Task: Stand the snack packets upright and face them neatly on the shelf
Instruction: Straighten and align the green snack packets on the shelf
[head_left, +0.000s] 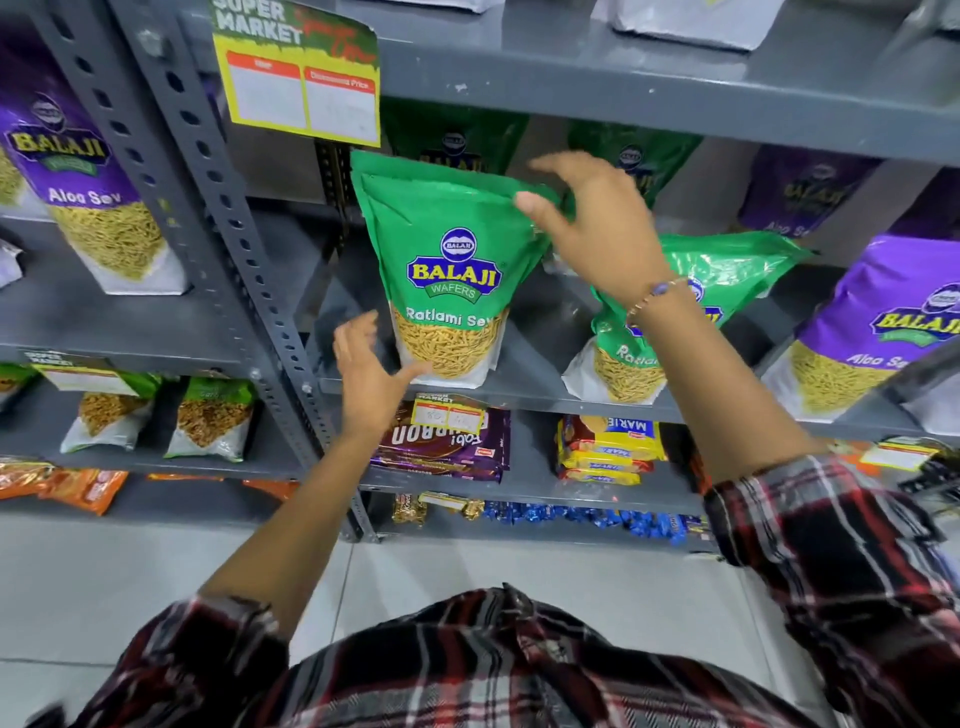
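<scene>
**Green sev pouch upright at the shelf's front edge**

Left hand (370, 374): fingers spread wide, thumb tip just touching the lower left corner of the glossy green Ratlami Sev pouch (448, 270), which stands upright, label forward, clear window showing yellow strands. Right hand (587, 223): thumb and fingers pinch the pouch's flat top seam. Grey steel shelf (524, 384), perforated upright post (223, 208) left. A second green pouch (727, 280) leans tilted behind the right forearm. Purple Aloo Sev pouch (883, 322) toward the right end. More green pouches stand at the back edge.

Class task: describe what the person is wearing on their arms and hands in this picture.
Both hands are bare, no gloves. The sleeves are red, black and white plaid, rolled up the forearms. The right wrist carries a thin beaded bracelet with a bluish bead. The left wrist is bare.
</scene>
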